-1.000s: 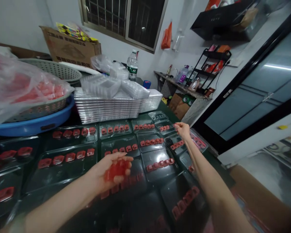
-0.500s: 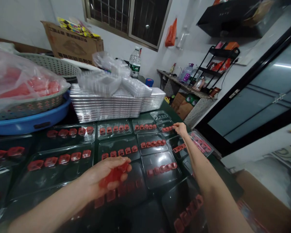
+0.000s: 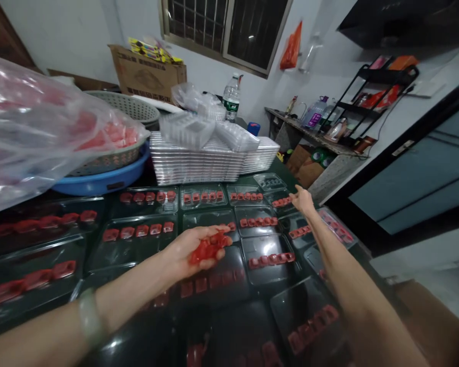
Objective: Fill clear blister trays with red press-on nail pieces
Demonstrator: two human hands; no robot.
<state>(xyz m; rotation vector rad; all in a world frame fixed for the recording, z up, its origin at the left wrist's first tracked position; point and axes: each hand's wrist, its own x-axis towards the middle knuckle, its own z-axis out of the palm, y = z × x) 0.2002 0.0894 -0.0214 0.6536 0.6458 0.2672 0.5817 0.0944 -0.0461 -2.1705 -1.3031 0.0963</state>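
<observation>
My left hand (image 3: 195,250), palm up and fingers curled, cups several small red translucent pieces (image 3: 210,247) above the middle trays. Out to the right, my right hand (image 3: 304,201) reaches the end of a row of red pieces (image 3: 281,202) in a clear plastic tray (image 3: 268,197). Its fingers look bent together at the row's end; whatever they grip is too small to make out. Similar clear trays lie side by side over the dark green table, many with a line of small, hollow-looking red pieces, such as the row (image 3: 259,222) between my hands.
Stacked clear trays (image 3: 199,163) stand at the back. On the left, a plastic bag of red pieces (image 3: 61,132) rests in a colander (image 3: 110,163) over a blue basin (image 3: 99,182). A water bottle (image 3: 231,97), a cardboard box (image 3: 145,76) and a stone counter (image 3: 329,140) are farther back.
The view has turned left, so things appear shifted right. My left hand still holds red pieces, with more of its forearm and bracelet showing. My right hand stays by the same tray, one finger now raised.
</observation>
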